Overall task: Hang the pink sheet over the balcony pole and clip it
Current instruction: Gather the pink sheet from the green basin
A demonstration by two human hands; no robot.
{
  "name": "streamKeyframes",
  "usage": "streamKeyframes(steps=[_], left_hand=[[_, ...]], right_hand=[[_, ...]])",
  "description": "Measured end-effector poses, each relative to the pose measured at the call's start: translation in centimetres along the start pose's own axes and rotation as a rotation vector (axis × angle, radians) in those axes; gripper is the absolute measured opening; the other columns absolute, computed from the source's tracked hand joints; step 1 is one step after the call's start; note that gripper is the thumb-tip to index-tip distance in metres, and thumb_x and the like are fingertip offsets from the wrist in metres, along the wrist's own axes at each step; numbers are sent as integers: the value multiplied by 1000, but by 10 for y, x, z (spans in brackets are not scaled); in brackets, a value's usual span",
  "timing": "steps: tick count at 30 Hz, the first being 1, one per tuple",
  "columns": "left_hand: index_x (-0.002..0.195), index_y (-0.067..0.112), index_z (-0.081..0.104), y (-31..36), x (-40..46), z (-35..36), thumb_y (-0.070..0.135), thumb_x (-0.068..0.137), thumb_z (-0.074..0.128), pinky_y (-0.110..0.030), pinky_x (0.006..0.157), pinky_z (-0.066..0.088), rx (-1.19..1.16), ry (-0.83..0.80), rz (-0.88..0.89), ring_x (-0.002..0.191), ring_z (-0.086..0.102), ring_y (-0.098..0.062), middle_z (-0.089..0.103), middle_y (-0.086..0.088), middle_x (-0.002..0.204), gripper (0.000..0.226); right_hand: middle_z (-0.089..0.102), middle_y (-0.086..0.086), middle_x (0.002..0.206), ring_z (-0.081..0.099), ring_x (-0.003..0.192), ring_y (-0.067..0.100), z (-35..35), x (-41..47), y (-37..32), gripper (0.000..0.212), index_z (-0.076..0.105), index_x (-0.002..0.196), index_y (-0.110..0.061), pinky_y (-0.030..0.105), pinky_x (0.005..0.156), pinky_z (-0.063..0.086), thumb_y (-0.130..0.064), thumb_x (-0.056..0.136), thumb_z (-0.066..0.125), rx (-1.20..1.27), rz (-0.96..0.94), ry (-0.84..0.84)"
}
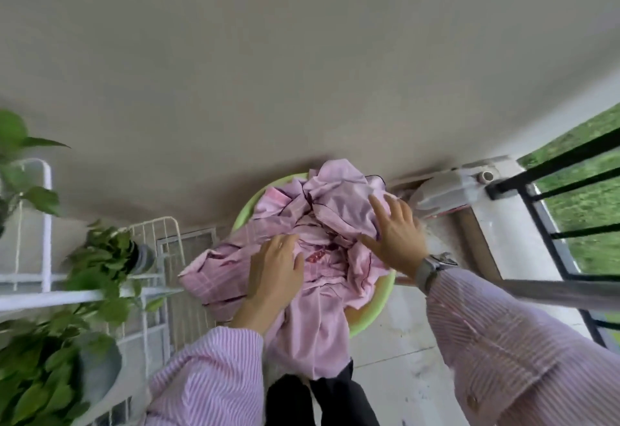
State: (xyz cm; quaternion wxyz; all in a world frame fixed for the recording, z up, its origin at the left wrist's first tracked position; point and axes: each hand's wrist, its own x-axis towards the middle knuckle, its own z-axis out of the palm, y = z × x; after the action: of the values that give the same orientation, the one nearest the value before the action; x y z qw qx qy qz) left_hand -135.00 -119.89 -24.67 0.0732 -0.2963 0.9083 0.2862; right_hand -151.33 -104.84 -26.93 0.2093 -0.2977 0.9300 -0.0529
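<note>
A crumpled pink sheet (332, 204) with dark piping lies heaped in a light green basin (375, 311) on the floor, spilling over the rim at the left and front. My left hand (276, 269) rests on the sheet's left part, fingers curled into the cloth. Spread flat on the right side of the heap is my right hand (394, 236), fingers apart, a watch on its wrist. A grey pole (563, 293) runs in from the right edge, just behind my right forearm. No clip is visible.
A black balcony railing (567, 191) stands at the right with grass beyond. A white wire rack (157, 258) and several leafy potted plants (50, 368) fill the left. A plain wall rises behind the basin. A white canister (449, 187) lies by the railing.
</note>
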Motion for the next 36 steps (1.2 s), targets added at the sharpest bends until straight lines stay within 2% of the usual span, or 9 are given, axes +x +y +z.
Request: streamKeyframes(steps=[4, 8, 11, 14, 19, 24, 30, 33, 36], left_hand=[[127, 11, 46, -13, 32, 26, 18, 90, 47, -39, 99, 37, -90, -38, -51, 121, 43, -27, 50, -10, 130, 37], [128, 10, 45, -16, 47, 41, 18, 90, 47, -32, 99, 32, -181, -53, -72, 123, 42, -24, 49, -9, 131, 39], [130, 9, 42, -10, 60, 46, 28, 91, 48, -37, 105, 32, -347, -47, -178, 124, 42, -23, 47, -9, 134, 44], [139, 13, 29, 2, 82, 49, 54, 82, 51, -43, 107, 32, -611, -160, -411, 128, 40, -22, 40, -4, 141, 73], [93, 3, 59, 23, 111, 56, 26, 69, 77, -27, 63, 49, -1208, -189, -782, 67, 57, -19, 62, -5, 71, 38], [97, 2, 67, 33, 79, 50, -4, 79, 57, -14, 71, 43, -691, 45, -252, 88, 58, -17, 67, -8, 98, 22], [85, 11, 69, -1, 35, 31, -11, 66, 63, -21, 66, 37, -169, 30, 417, 77, 49, -13, 61, -4, 77, 29], [90, 10, 67, -17, 28, 21, 2, 70, 62, -24, 70, 37, -90, 31, 480, 80, 48, -14, 63, -4, 79, 22], [112, 10, 59, -24, 24, 17, 16, 82, 45, -21, 81, 38, -207, 50, 310, 92, 52, -16, 62, -6, 98, 33]], right_hand=[[-2, 10, 154, 17, 137, 36, 25, 53, 1, 102, -7, 143, -31, 53, 103, 29, -59, 72, 61, 50, 101, -109], [60, 16, 114, 58, 100, 35, 42, 64, 3, 39, 46, 124, -16, 41, 78, 44, -36, 92, 47, 56, 60, -89], [65, 15, 75, 61, 72, 33, 52, 42, 2, 26, 58, 76, -3, 38, 59, 43, -22, 90, 47, 232, -39, 135], [59, 9, 61, 57, 56, 27, 56, 5, -3, 19, 56, 71, -9, 34, 42, 46, -21, 82, 46, 335, -206, 260], [56, 2, 60, 48, 60, 18, 63, -28, -7, 14, 51, 71, -17, 29, 43, 42, -22, 83, 46, 281, -311, 238], [66, 1, 92, 56, 85, 20, 37, -30, 0, 32, 64, 100, -14, 34, 73, 47, -39, 89, 48, 332, -241, 353], [15, 7, 153, 12, 140, 20, 14, 24, -6, 84, 12, 145, -20, 39, 113, 15, -53, 80, 55, 561, 123, 81], [45, 14, 133, 42, 125, 25, 26, 41, -14, 95, 6, 145, -23, 39, 102, 37, -41, 75, 68, 628, 166, -169], [66, 12, 95, 60, 96, 28, 41, 29, -28, 53, 49, 127, -14, 36, 84, 45, -19, 78, 67, 540, 128, -176]])
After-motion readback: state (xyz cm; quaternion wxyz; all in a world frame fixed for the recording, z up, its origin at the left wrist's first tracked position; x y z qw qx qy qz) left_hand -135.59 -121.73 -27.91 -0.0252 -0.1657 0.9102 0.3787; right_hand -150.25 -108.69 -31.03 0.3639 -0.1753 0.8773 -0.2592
